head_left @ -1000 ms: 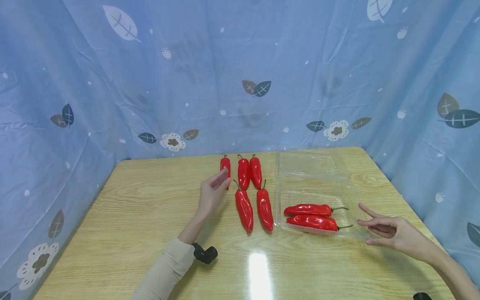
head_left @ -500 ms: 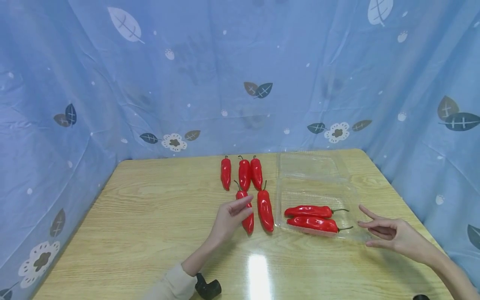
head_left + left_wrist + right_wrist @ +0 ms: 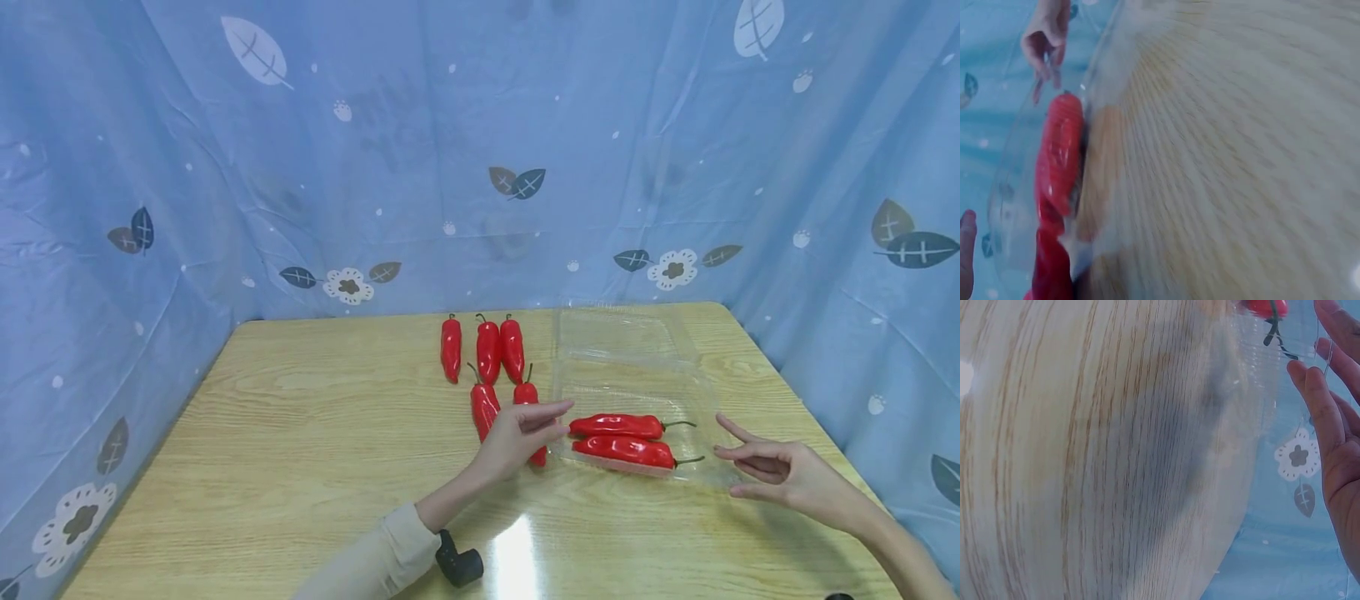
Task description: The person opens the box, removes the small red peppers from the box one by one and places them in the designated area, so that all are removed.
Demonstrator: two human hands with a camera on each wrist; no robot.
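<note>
My left hand reaches over the front two loose red peppers, a left one and a right one, partly hiding both. Its fingertips are at the left edge of a clear plastic clamshell container, thumb and index finger apart. Two long red peppers, a back one and a front one, lie side by side in the container, stems to the right. My right hand is at the container's right edge, fingers spread. In the right wrist view, its fingers rest along the clear side wall.
Three more red peppers, a left, a middle and a right one, lie at the back of the wooden table. The container's lid lies open behind. Blue patterned curtains surround the table.
My left hand has moved forward-right from the back left pepper, across the front peppers, to the container's left edge. The peppers and my right hand have stayed in place.
</note>
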